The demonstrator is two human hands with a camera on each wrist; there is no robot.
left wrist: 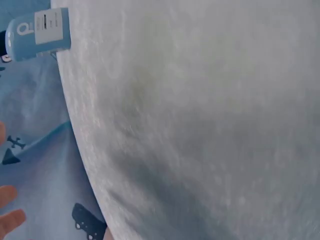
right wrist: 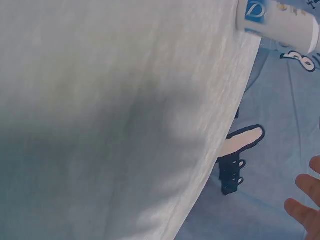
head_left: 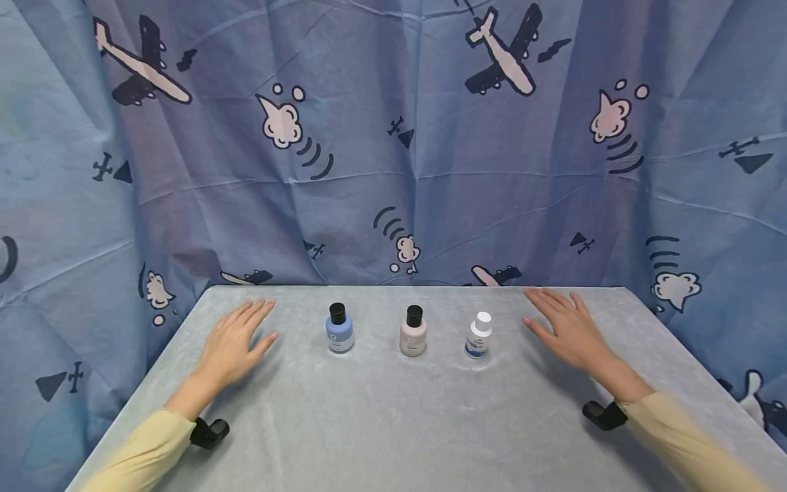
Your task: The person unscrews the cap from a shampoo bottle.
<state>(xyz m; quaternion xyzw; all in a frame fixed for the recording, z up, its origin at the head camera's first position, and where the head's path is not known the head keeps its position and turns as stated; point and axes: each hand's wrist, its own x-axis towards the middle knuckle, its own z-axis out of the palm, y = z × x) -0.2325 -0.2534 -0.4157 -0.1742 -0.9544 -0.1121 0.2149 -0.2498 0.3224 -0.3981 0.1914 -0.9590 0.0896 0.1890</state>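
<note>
Three small bottles stand upright in a row on the pale table. A blue bottle [head_left: 340, 333] with a black cap is on the left; its label also shows in the left wrist view. In the middle is a pale pink bottle [head_left: 413, 336], black-capped too. On the right stands a white bottle [head_left: 477, 339] with a white cap and blue print. My left hand [head_left: 233, 345], fingers extended and holding nothing, hovers left of the blue bottle. To the right of the white bottle, my right hand [head_left: 568, 331] is likewise held above the table with fingers spread. Neither hand touches a bottle.
The table [head_left: 393, 424] has a light grey cover. A blue curtain [head_left: 369, 137] printed with airplanes and clouds hangs right behind its far edge and along both sides. Each wrist carries a black camera mount [head_left: 210, 433].
</note>
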